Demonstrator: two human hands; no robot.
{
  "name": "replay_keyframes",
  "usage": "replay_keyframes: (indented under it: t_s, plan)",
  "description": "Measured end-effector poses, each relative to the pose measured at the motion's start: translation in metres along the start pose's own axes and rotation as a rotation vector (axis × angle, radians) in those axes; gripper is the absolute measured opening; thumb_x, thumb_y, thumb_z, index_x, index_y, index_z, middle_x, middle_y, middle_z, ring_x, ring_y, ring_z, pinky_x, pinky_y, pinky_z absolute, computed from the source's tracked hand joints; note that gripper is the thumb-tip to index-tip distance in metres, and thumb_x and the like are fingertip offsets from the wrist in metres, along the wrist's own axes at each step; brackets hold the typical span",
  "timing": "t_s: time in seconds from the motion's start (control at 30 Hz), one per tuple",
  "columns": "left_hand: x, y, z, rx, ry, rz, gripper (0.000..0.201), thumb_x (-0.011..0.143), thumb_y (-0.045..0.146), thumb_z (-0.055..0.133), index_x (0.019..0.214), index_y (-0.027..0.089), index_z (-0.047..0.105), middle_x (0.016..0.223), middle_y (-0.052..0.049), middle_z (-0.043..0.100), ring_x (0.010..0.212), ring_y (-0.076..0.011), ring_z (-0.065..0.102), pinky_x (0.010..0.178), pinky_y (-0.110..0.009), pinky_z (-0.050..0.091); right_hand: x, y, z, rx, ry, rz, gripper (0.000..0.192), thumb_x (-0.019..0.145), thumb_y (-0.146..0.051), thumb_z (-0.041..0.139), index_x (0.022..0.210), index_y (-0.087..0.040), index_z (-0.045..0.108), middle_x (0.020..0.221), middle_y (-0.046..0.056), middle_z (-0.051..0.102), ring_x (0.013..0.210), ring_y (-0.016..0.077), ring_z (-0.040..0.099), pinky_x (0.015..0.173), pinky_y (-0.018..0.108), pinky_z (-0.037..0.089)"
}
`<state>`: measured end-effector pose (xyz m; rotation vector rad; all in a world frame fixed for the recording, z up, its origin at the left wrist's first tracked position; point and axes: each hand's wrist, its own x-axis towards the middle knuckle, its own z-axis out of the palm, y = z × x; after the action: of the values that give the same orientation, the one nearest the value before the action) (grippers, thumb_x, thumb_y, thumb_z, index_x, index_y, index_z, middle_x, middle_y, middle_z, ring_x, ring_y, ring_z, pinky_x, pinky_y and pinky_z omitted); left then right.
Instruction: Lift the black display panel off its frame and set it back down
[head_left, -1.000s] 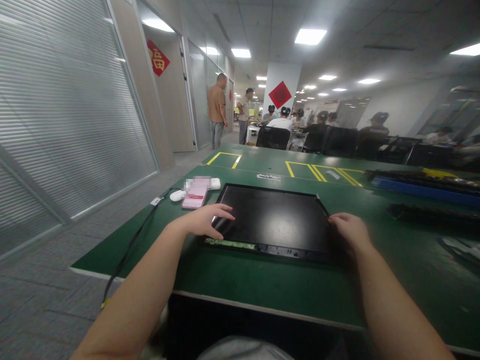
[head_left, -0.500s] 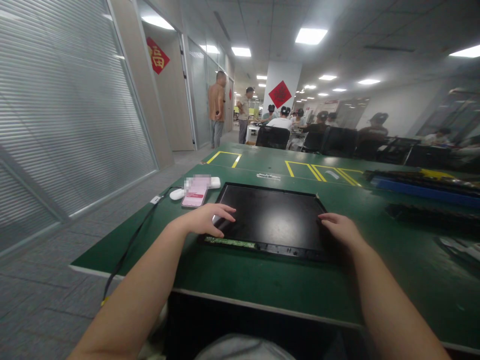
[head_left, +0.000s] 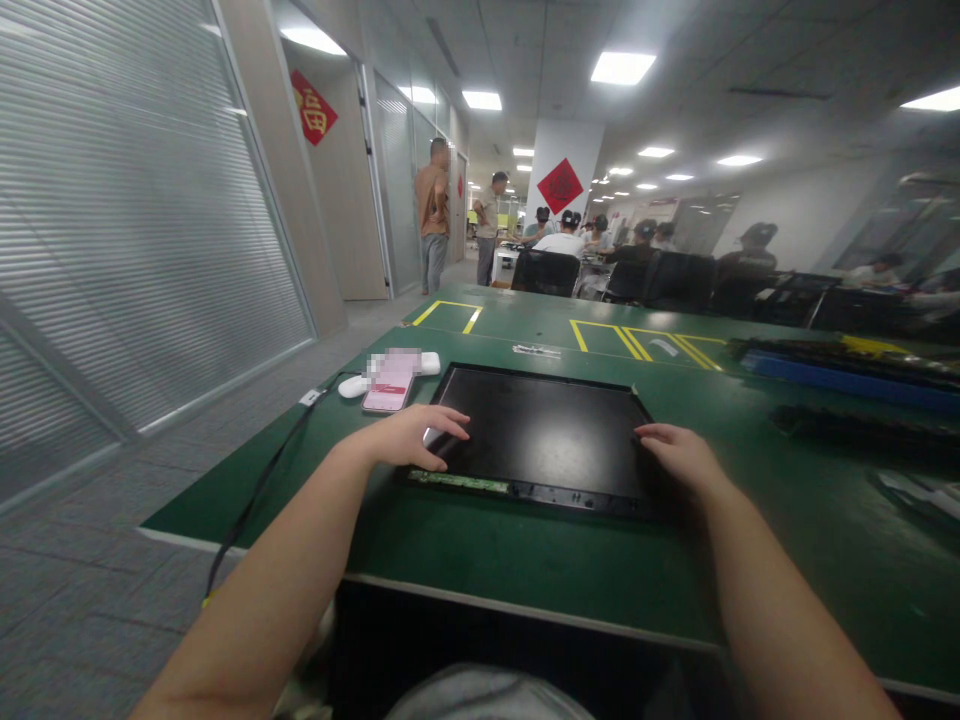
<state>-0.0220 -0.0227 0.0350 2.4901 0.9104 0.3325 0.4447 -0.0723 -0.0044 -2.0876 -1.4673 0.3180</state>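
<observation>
I note the black panel (head_left: 541, 438) lying flat on the green bench (head_left: 525, 560), my left hand (head_left: 409, 440) spread open over its near-left corner and my right hand (head_left: 679, 455) resting open at its right edge, neither gripping. With no firm hold, I judge the panel could slide toward the phone (head_left: 390, 385), or the exposed strip along its front edge could get pressed and damaged.

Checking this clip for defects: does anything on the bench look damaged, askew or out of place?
The black panel lies flat but slightly skewed to the table edge, a green circuit strip bared along its near edge. Left hand and right hand rest on its sides. No visible damage.
</observation>
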Motion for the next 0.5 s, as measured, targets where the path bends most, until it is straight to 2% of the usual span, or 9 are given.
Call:
replay_keyframes:
  t_s: [0.13, 0.23, 0.37, 0.5]
  plan:
    - [-0.001, -0.004, 0.001, 0.023, 0.045, -0.048, 0.058, 0.069, 0.038, 0.08, 0.126, 0.028, 0.068, 0.15, -0.008, 0.05, 0.134, -0.031, 0.05, 0.111, -0.041, 0.038, -0.001, -0.001, -0.001, 0.073, 0.041, -0.011, 0.025, 0.074, -0.027, 0.061, 0.091, -0.023, 0.079, 0.097, 0.005, 0.077, 0.093, 0.0221, 0.069, 0.082, 0.03, 0.05]
    - [0.0, -0.011, 0.004, 0.06, 0.109, -0.143, 0.057, 0.078, 0.048, 0.07, 0.129, 0.024, 0.065, 0.151, -0.012, 0.047, 0.135, -0.0323, 0.049, 0.111, -0.042, 0.04, 0.0, 0.003, -0.002, 0.129, 0.111, 0.011, 0.026, 0.074, -0.03, 0.06, 0.091, -0.023, 0.078, 0.096, 0.005, 0.077, 0.092, 0.0225, 0.068, 0.082, 0.03, 0.049]
    - [0.005, -0.022, 0.01, 0.148, 0.217, -0.254, 0.051, 0.088, 0.045, 0.054, 0.129, 0.016, 0.065, 0.148, -0.017, 0.048, 0.135, -0.0336, 0.048, 0.114, -0.043, 0.036, 0.003, 0.009, -0.005, 0.09, 0.172, 0.144, 0.028, 0.073, -0.031, 0.06, 0.092, -0.022, 0.078, 0.091, 0.006, 0.076, 0.085, 0.0242, 0.067, 0.077, 0.033, 0.049]
    - [0.01, -0.03, 0.013, 0.227, 0.283, -0.327, 0.051, 0.087, 0.039, 0.052, 0.129, 0.012, 0.065, 0.145, -0.02, 0.05, 0.136, -0.0358, 0.047, 0.115, -0.046, 0.035, 0.007, 0.016, -0.004, 0.091, 0.128, 0.215, 0.031, 0.071, -0.029, 0.059, 0.094, -0.021, 0.077, 0.09, 0.007, 0.075, 0.079, 0.023, 0.067, 0.071, 0.032, 0.049]
